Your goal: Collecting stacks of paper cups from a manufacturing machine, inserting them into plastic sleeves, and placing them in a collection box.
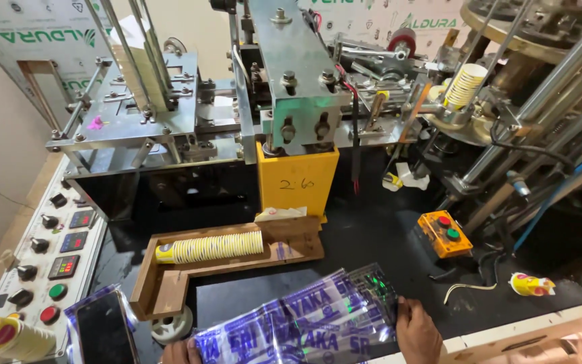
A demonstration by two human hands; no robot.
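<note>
From the head camera I look down on a black worktop [372, 236] in front of a steel cup-forming machine. My landmark is the wooden tray [170, 283], an L-shaped trough of raw board near the middle of the worktop.

Inside the tray lies a long stack of nested paper cups [213, 247], ribbed where the rims crowd together, yellow at its closed end. Just below the tray, at the near edge of the picture, I see a flat clear plastic sleeve [304, 323], glossy and crinkled, printed in blue, catching green glints at its far corner.

My right hand [417, 331] is closed on the right edge of the sleeve, fingers curled over the film, the back of the hand up and the wrist running off the bottom edge. My left hand [182, 352] shows only as knuckles at the sleeve's lower left corner, touching the film; I cannot tell how tightly it grips.

Left of the tray stands a pale control panel [55, 249] with round knobs and buttons. Right of the tray sits a small orange button box [444, 233], and further right a crushed yellow cup [532, 284] lies on its side.
</note>
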